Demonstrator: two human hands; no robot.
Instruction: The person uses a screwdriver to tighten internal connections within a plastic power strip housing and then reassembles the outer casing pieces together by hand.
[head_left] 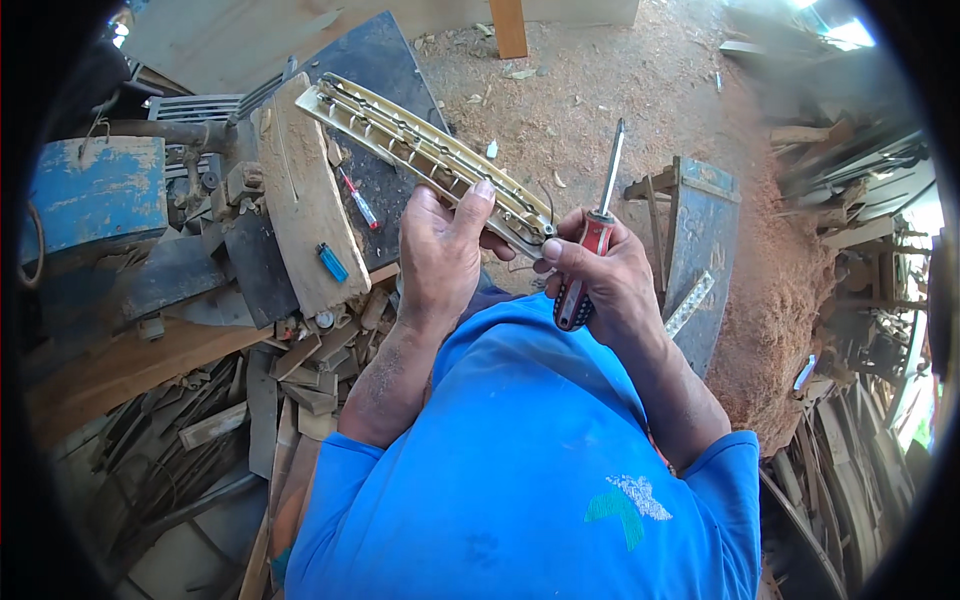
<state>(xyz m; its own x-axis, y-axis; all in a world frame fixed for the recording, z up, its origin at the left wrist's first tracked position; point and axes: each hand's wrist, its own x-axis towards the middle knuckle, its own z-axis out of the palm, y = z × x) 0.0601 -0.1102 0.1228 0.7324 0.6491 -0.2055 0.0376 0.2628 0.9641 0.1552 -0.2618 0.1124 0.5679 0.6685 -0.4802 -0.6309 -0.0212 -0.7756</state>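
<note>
My left hand (440, 255) grips the underside and near edge of a long cream plastic strip (390, 130), its thumb on top; thin wires and small metal pieces run along the strip's open channel. My right hand (615, 280) is closed round the red and black handle of a screwdriver (585, 270), whose steel shaft points up, and its thumb is at the strip's right end. A loose dark wire curves near that end. A small red and clear screwdriver (358, 200) and a blue lighter (332, 262) lie on the cluttered bench to the left.
A worn board (305, 215) rests on the dark bench top (395, 60) beside a blue wooden box (95, 195). A weathered blue panel (700, 220) and a perforated white strip (688, 302) stand at right. Wood scraps (215, 430) pile below left; sawdust (770, 320) covers the ground.
</note>
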